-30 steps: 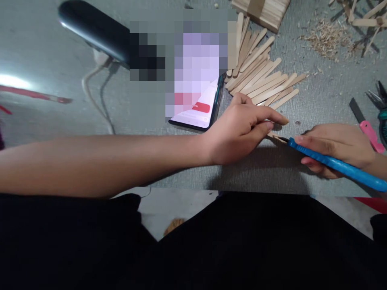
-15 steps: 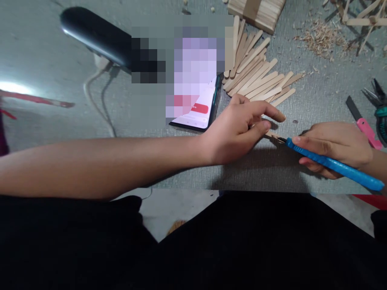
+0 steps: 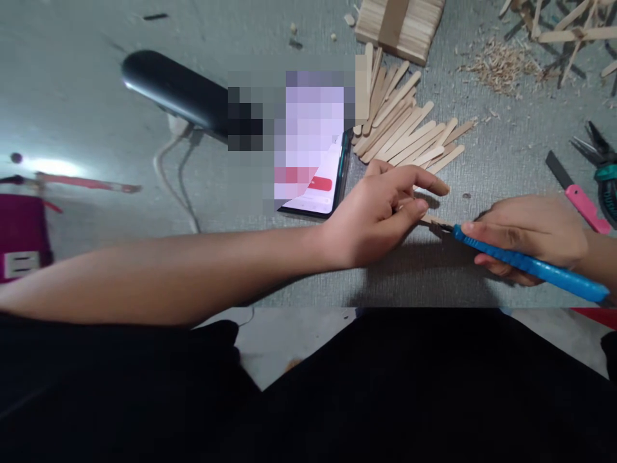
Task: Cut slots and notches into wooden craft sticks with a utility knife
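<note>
My left hand (image 3: 380,209) holds a wooden craft stick (image 3: 429,220) low over the grey table, its index finger stretched out above. Most of that stick is hidden inside the hand. In my right hand (image 3: 535,231) is a blue utility knife (image 3: 540,262), its handle slanting down to the right. The knife's dark blade tip meets the free end of the stick. Just beyond my left hand lies a fanned pile of craft sticks (image 3: 405,122). A pink-handled knife (image 3: 581,196) rests to the right, past my right hand.
A lit phone (image 3: 313,199) lies left of the stick pile, near a black oblong device (image 3: 178,90) with a white cable (image 3: 161,151). At the back are a banded stick bundle (image 3: 414,29), wood shavings (image 3: 504,64) and a stick frame (image 3: 573,32). Pliers (image 3: 605,154) lie far right.
The view has shifted slightly, so table objects sit lower and a purple item shows at the left. Both hands keep nearly the same pose, with the blade still at the stick.
</note>
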Demonstrator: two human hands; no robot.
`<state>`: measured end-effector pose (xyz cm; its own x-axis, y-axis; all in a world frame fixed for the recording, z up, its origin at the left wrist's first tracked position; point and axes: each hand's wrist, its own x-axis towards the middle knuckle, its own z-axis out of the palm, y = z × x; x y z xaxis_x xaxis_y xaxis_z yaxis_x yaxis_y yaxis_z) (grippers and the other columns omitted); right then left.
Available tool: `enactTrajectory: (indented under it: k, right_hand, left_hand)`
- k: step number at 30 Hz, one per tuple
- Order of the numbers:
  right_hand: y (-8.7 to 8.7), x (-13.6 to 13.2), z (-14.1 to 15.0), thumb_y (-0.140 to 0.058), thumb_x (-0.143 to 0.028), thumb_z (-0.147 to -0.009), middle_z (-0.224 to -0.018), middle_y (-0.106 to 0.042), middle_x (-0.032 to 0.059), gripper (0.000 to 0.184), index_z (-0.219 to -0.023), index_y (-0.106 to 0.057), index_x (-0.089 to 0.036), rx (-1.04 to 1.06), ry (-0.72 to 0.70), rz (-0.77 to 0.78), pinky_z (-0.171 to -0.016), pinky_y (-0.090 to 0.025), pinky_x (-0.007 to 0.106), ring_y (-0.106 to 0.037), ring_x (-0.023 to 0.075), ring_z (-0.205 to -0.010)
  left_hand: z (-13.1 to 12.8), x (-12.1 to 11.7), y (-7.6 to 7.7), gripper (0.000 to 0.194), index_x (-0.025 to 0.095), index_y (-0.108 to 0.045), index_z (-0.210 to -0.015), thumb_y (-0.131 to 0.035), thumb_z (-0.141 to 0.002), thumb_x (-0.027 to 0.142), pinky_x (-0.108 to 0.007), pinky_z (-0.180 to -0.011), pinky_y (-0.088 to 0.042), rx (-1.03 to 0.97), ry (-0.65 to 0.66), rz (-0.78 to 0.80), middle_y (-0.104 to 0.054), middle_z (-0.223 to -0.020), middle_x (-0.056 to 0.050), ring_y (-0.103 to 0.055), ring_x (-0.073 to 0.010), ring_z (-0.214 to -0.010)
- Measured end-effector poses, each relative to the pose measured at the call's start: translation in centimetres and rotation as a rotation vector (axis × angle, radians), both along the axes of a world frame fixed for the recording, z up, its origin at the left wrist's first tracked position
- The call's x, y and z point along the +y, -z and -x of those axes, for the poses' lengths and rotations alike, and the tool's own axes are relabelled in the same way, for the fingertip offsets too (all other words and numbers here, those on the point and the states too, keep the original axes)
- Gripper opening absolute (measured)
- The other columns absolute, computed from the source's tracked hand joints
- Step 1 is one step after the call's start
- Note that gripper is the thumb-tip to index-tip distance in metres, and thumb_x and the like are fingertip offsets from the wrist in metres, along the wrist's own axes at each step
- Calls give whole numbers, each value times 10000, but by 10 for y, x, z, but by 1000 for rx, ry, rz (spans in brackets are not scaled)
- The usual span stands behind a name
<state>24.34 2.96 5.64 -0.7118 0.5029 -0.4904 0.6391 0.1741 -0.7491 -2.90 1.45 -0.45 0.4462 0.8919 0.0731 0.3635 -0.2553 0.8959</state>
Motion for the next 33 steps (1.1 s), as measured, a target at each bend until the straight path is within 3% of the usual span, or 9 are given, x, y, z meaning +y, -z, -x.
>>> enactTrajectory:
  k: [3,5,7,9,11,15,21,28,33]
  right_hand:
    - [5,-2,-4,-394,-472,-1230,-515,-630,-33,689,-655,-674,-215,68,-74,-113,-606,-471,257,-587,103,-482]
    - [15,-2,-11,-482,-422,-1213,-705,-760,-15,484,-888,-767,-205,219,-195,-393,-646,-510,265,-685,122,-608]
    - [26,-2,-19,-566,-337,-1179,-888,-822,11,238,-1170,-758,-196,401,-315,-721,-668,-550,285,-750,151,-724]
    - [32,-2,-26,-644,-232,-1130,-1008,-833,39,242,-1364,-666,-174,492,-386,-890,-722,-608,306,-786,169,-817]
    - [33,-3,-32,-665,-161,-1097,-1053,-825,56,357,-1446,-588,-153,525,-418,-893,-759,-648,319,-801,177,-873]
    - [32,-8,-39,-619,-166,-1101,-1016,-798,59,322,-1423,-602,-161,633,-339,-875,-744,-665,338,-805,201,-898]
    - [36,-10,-31,-678,-152,-1095,-1019,-800,46,451,-1518,-522,-132,486,-353,-899,-715,-632,313,-771,165,-825]
    - [53,-11,-26,-663,-243,-1131,-1004,-800,25,352,-1475,-609,-190,551,-292,-986,-703,-630,293,-774,155,-794]
    - [54,-7,-23,-676,-216,-1112,-974,-792,42,357,-1450,-617,-117,605,-326,-1039,-683,-640,301,-771,172,-802]
  left_hand:
    - [2,0,1,317,195,-744,-1317,-559,-1062,162,-502,-927,-561,-15,40,-18,-644,-643,8,-707,-266,-890]
    - [3,0,2,333,187,-724,-1362,-542,-1084,159,-533,-966,-547,7,79,-60,-663,-650,16,-704,-255,-842]
    - [4,0,2,346,181,-714,-1394,-536,-1099,157,-549,-994,-535,40,99,-114,-679,-665,21,-697,-243,-816]
    - [4,0,2,356,174,-717,-1408,-539,-1101,152,-541,-992,-542,62,107,-158,-689,-684,18,-700,-238,-821]
    - [5,0,3,358,167,-726,-1408,-541,-1101,156,-524,-976,-562,73,113,-185,-693,-690,8,-707,-246,-855]
    - [6,1,4,386,165,-730,-1421,-535,-1089,141,-525,-977,-595,74,93,-209,-675,-669,14,-673,-229,-796]
    - [7,0,7,422,176,-697,-1480,-557,-1085,126,-545,-978,-601,52,111,-243,-651,-643,37,-679,-225,-734]
    - [8,-3,8,400,187,-670,-1499,-560,-1115,172,-537,-960,-574,70,109,-251,-652,-607,51,-683,-228,-706]
    - [8,-2,9,374,200,-663,-1493,-561,-1134,208,-519,-937,-557,56,125,-275,-658,-608,52,-647,-223,-686]
